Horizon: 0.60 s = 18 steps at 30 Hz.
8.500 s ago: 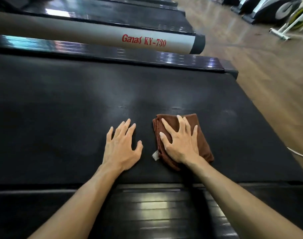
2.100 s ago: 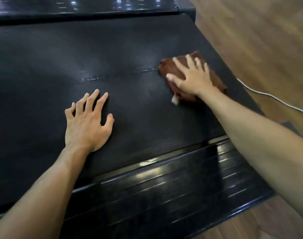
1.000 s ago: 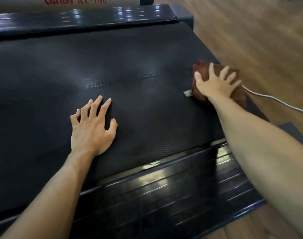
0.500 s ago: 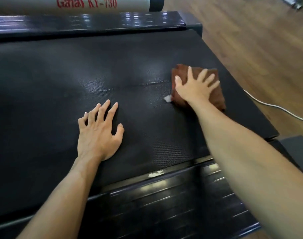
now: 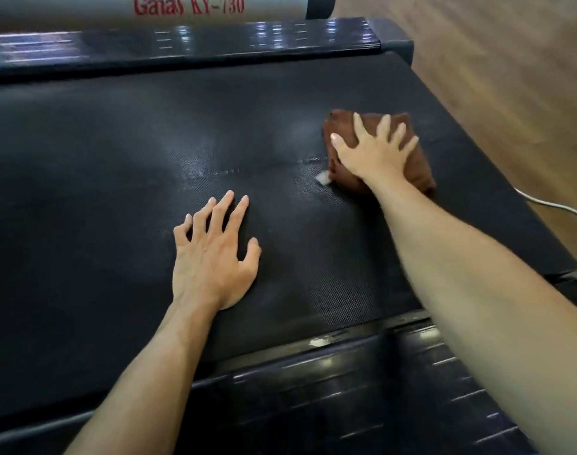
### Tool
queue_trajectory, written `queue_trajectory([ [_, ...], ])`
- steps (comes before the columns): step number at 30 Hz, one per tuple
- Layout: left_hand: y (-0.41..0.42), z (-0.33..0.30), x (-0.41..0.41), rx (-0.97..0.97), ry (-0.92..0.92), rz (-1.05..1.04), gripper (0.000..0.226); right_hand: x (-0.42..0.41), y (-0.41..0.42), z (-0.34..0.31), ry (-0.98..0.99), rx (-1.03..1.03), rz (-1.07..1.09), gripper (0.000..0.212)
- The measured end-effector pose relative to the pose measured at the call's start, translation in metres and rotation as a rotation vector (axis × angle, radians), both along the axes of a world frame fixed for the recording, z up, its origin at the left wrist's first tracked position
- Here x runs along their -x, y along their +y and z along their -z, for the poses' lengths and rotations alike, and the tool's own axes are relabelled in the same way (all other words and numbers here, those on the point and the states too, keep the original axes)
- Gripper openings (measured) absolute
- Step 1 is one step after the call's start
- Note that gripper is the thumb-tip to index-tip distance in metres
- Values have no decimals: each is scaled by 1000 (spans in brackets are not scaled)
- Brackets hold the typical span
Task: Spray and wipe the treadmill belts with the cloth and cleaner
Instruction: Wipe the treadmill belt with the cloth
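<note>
Wiping step in hand, no spraying visible; the cleaner bottle is not in view. Right hand (image 5: 374,152) lies flat with fingers spread on top of the folded brown cloth (image 5: 418,165), pressing it down on the black treadmill belt (image 5: 100,159), toward the belt's right end near the edge by the wood floor (image 5: 510,77). Nothing is gripped, the palm just bears on the cloth. A small white tag (image 5: 323,177) pokes out at the cloth's left corner. Left hand (image 5: 215,257) is open, fingers splayed, resting on the belt nearer the person and well apart from the cloth, likely bracing. A faint wet-looking streak (image 5: 215,172) runs across the belt between the hands. Glossy side rail (image 5: 346,389) in front, another (image 5: 182,44) behind, grey tube with red lettering (image 5: 188,4) at top, white cable (image 5: 549,205) on the floor. Next move probably calls for sliding the cloth across the unwiped belt with steady downward pressure, keeping it folded and on the belt.
</note>
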<state>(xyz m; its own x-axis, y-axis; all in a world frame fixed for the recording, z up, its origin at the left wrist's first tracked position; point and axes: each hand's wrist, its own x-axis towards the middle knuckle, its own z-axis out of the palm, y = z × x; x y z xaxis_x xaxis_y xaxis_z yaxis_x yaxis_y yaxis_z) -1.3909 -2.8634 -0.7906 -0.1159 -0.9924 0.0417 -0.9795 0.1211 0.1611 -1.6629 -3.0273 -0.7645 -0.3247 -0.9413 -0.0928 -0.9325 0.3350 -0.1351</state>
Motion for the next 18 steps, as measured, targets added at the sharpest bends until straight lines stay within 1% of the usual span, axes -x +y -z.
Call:
queue_trajectory([
  [1, 0, 0, -1, -3, -3, 0, 73, -20, -12, 0, -11, -2, -60, 77],
  [3, -2, 1, -4, -11, -8, 2, 71, -57, -14, 2, 9, 2, -260, 76],
  [5, -2, 2, -3, -13, -12, -2, 71, -72, 13, 4, 21, 10, -480, 74],
  [6, -2, 2, -3, -7, -17, -1, 72, -67, 30, 6, 12, 22, -544, 74],
  [7, 0, 2, -1, -2, -19, -4, 74, -54, 42, 9, 4, 36, -559, 75],
  [8, 0, 1, 0, 0, -22, -6, 75, -38, 47, 10, 6, 46, -518, 77],
  [9, 0, 1, 0, 1, -25, -6, 75, -23, 42, 9, 18, 42, -424, 80],
  [11, -1, 1, 1, -4, -17, -8, 74, -4, 12, 3, 22, -2, -164, 84],
  [12, -1, 1, 1, -2, -14, -4, 74, -7, -10, 0, 2, -10, -51, 85],
  [13, 1, 0, 0, 1, -13, -7, 74, -19, -32, -2, -8, -17, 9, 85],
  [14, 1, 1, -1, 7, -11, -9, 74, -37, -49, -2, -12, -26, 5, 84],
  [15, -1, 1, -1, 8, -5, -9, 74, -56, -61, -2, -6, -26, -67, 83],
  [18, 0, -1, 0, -11, -17, 7, 75, -94, -51, 3, 10, -28, -465, 76],
])
